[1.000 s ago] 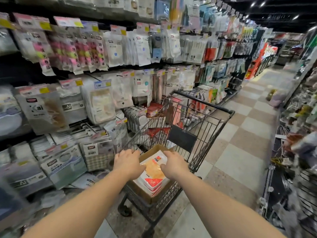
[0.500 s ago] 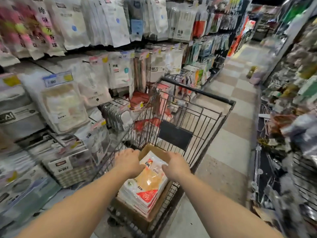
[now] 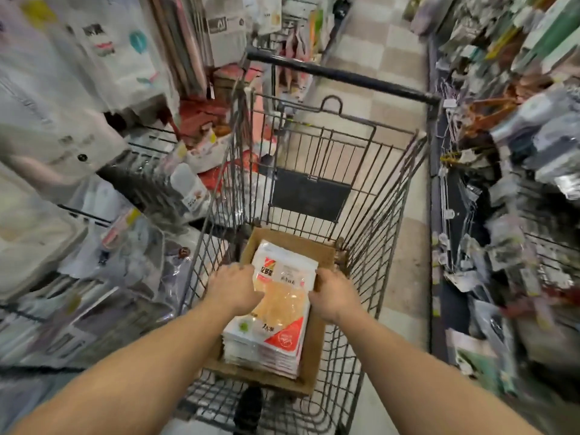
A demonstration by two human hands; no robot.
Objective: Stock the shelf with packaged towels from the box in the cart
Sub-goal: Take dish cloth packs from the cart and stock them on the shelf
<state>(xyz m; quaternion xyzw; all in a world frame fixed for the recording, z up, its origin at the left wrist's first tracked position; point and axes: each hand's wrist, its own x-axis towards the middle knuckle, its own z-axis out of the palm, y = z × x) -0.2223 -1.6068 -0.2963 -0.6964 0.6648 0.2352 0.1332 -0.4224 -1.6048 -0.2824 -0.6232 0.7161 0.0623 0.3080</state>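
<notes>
Inside box (image 3: 317, 343): towel stack (image 3: 276, 309) between left hand (image 3: 233, 288), right hand (image 3: 334, 295); fingers curled, gripping edges.

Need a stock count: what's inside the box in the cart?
The box holds one stack of towel packs, gripped by the left hand and right hand. Anything beneath the stack is covered.

The wire cart (image 3: 370, 196) carries an open cardboard box (image 3: 314, 346) at its six o'clock end, on its mesh floor.
</notes>
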